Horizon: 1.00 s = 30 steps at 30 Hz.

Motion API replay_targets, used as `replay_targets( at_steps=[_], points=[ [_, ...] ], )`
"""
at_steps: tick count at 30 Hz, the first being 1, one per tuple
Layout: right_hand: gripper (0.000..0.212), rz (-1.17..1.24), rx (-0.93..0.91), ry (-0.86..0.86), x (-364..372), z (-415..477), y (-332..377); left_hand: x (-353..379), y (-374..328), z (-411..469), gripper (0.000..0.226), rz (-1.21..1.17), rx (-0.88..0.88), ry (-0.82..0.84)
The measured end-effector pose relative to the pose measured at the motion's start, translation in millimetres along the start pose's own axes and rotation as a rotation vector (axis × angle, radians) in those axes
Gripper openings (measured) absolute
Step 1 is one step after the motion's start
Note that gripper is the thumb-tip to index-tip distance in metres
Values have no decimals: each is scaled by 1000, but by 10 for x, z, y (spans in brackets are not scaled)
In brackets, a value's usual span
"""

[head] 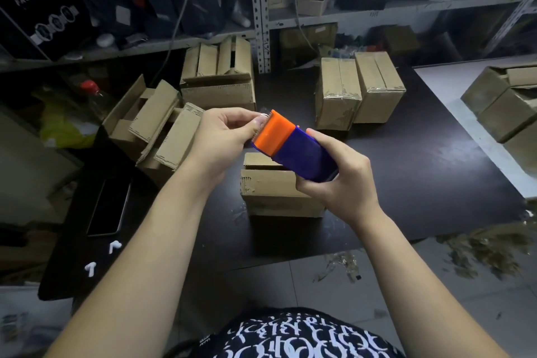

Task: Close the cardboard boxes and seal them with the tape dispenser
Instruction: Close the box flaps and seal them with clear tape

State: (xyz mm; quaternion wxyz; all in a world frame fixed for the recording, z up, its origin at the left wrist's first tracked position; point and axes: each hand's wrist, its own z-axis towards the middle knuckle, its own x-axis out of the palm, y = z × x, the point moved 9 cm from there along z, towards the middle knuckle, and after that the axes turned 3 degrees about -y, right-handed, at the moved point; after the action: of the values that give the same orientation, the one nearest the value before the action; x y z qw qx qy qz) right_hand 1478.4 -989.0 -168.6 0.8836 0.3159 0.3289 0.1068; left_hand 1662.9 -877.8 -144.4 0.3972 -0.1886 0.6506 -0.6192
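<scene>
Presently: sealed boxes (338,93), one o'clock; open boxes (162,128), ten o'clock; right hand (340,183) grips tape dispenser (290,145), left hand (223,136) pinches its head.

Dark table (392,154), cardboard boxes (279,192), phone (109,206)

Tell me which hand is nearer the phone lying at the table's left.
Left. The left hand, pinching the tape dispenser at its orange end, is up and right of the phone; the right hand grips the dispenser's blue body, farther right.
</scene>
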Motion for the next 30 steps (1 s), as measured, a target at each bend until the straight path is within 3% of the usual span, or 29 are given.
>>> replay_targets(
  at_steps=[14, 19, 21, 25, 30],
  points=[
    [79, 97, 98, 119, 142, -38, -4, -106, 301, -48, 10, 11, -85, -89],
    [73, 72, 183, 113, 42, -149, -248, -659, 373, 114, 10, -113, -78, -336],
    [73, 70, 218, 110, -45, -171, -335, -801, 332, 184, 10, -8, -25, -304],
    [82, -88, 211, 98, -81, -133, -419, -721, 411, 176, 9, 55, 35, -279],
    [66, -338, 199, 23, 7, -68, -375, -674, 787, 26, 19, 114, -66, -323]
  ],
)
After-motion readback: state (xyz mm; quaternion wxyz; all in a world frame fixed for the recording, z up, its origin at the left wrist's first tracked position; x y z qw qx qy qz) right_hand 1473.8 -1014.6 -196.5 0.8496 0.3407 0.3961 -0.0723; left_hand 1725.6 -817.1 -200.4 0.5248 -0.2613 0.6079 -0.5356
